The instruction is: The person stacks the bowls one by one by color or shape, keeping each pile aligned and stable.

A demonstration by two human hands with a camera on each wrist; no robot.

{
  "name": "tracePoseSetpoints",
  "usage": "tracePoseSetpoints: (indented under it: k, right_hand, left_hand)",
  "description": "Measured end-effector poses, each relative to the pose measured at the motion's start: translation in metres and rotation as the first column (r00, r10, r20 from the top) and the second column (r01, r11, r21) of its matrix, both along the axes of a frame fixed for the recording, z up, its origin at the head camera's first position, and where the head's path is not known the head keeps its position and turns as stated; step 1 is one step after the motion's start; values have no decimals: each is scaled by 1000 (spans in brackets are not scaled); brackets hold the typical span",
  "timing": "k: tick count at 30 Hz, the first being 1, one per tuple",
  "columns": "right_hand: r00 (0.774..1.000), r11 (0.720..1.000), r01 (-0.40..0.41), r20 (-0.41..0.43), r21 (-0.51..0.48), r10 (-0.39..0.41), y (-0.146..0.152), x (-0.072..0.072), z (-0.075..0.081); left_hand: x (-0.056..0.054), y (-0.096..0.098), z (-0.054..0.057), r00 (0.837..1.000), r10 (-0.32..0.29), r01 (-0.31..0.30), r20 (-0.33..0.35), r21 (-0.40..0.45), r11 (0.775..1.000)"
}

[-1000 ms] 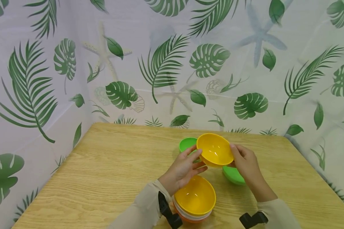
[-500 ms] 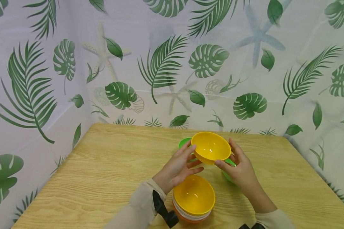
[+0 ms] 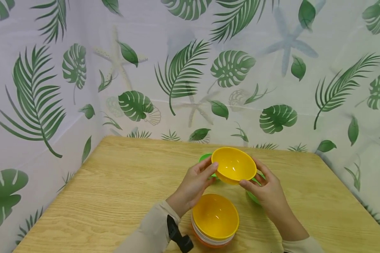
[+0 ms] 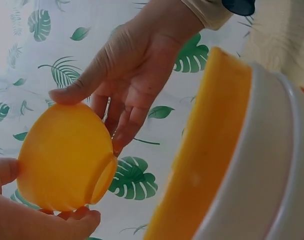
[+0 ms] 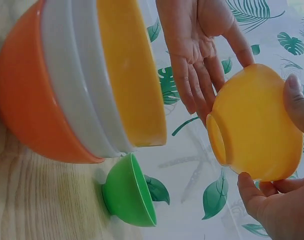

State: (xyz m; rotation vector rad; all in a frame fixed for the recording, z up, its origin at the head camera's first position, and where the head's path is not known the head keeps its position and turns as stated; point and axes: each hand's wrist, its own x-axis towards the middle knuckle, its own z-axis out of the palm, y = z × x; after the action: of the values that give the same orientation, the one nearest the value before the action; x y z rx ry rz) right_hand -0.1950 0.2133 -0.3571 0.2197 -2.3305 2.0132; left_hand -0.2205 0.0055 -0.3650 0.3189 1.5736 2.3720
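Yellow bowl (image 3: 234,165) — between both hands (image 3: 190,184)

One high head view, two low sideways wrist views.
The head camera looks forward and down over the table (image 3: 130,182) to the leaf-print backdrop (image 3: 240,121), taking in the left hand (image 3: 191,186) and right hand (image 3: 269,195); the wrist cameras, rolled opposite ways, peer forward from low down, close by the stack of bowls (image 3: 215,218), at the underside of the held yellow bowl (image 3: 233,167), whose inside faces the head view; both wrist views share stack, held yellow bowl, hands and backdrop.
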Motion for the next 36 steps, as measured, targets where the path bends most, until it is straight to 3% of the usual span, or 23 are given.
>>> tracePoseSetpoints:
  k: [4, 10, 16, 27, 31, 36]
  right_hand:
    - [1000, 1000, -2, -17, -13, 2, -1, 1, -1]
    - [997, 997, -48, -62, -64, 44, -1, 5, -1]
    - [997, 991, -78, -39, -107, 74, -1, 8, 1]
    - [992, 992, -123, -3, -7, 123, -4, 15, 4]
    - [990, 989, -140, -11, 43, 140, -2, 17, 6]
    - [985, 981, -166, -34, 97, 170, 1, 20, 6]
  left_hand:
    - [2, -3, -1, 999, 17, -20, -44, -64, 998]
    - [5, -9, 0, 991, -41, 21, -125, -152, 988]
    - [7, -15, 2, 987, -35, 6, -154, -190, 982]
    - [9, -25, 2, 982, -11, -28, -187, -204, 978]
    - [9, -27, 1, 981, -45, 1, -189, -228, 974]
    - [10, -32, 1, 960, -124, 56, -253, -259, 964]
